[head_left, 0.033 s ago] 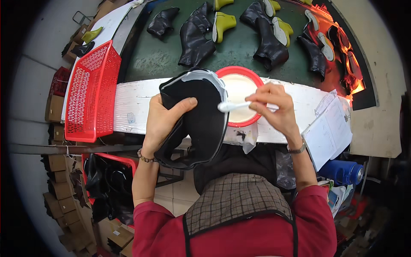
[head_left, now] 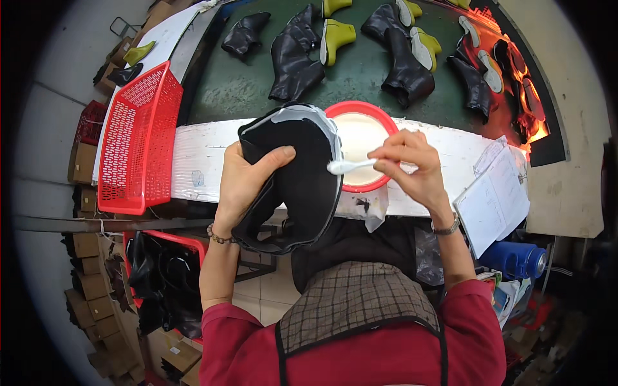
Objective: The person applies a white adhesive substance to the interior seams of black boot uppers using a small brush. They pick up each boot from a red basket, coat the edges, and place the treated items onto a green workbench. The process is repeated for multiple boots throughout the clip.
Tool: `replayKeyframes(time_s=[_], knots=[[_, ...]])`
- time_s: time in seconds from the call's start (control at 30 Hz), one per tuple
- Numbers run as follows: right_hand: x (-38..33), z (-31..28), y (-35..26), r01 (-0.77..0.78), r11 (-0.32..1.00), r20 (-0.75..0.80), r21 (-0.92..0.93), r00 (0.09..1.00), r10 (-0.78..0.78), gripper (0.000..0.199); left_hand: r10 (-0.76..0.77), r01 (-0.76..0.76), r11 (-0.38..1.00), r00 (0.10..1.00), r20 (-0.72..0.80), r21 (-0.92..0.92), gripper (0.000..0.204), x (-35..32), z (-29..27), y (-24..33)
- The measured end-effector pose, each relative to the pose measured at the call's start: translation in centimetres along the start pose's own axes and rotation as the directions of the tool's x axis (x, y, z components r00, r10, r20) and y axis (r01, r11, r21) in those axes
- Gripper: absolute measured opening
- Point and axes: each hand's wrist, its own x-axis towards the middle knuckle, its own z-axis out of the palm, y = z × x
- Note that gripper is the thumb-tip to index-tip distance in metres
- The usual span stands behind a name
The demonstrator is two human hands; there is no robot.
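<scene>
My left hand grips a black boot upper, thumb on its dark inner face and the other fingers behind it. A wet whitish coating runs along the upper's top and right edge. My right hand pinches the handle of a small white brush, shaped like a toothbrush. The brush's head touches or nearly touches the coated right edge. Behind the brush stands a red-rimmed bowl of creamy white liquid, partly covered by my right hand and the upper.
Black boot uppers and yellow-green shoe parts with pale soles lie on a green belt, lit orange at right. A red basket stands left, a crate of black boots below. Papers and a blue flask are right.
The brush has shifted slightly down along the upper's edge, and my right hand has moved a little left. My left hand and the upper hold almost the same place.
</scene>
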Motion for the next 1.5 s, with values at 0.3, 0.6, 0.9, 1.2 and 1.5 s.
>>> replayKeyframes(time_s=[0.3,0.6,0.9,1.2,1.5], knots=[[3.9,-1.1,2.0,0.095,0.995,0.068,-0.017,0.993,-0.094,0.011,-0.258,0.171,0.950,0.901,0.350,0.261,0.033,0.1,-0.8,-0.8],[5.9,2.3,0.5,-0.164,0.924,0.001,0.344,0.985,0.174,0.037,0.195,-0.196,0.959,0.980,0.024,0.203,0.032,3.3,-2.8,-2.1],[4.3,11.1,-5.0,-0.029,0.957,0.047,0.287,0.999,0.016,0.034,0.408,-0.372,0.910,0.882,-0.237,0.182,0.072,7.8,-3.0,-2.2],[4.1,8.5,-5.2,0.003,0.905,0.004,0.425,1.000,-0.005,0.036,0.561,-0.492,0.673,0.826,0.052,0.552,0.134,1.8,-1.6,-7.0],[-1.1,-0.3,4.8,-0.128,0.703,0.000,-0.699,0.984,0.179,0.022,0.564,-0.482,0.665,0.825,0.039,0.570,0.123,-0.6,-2.3,-7.8]])
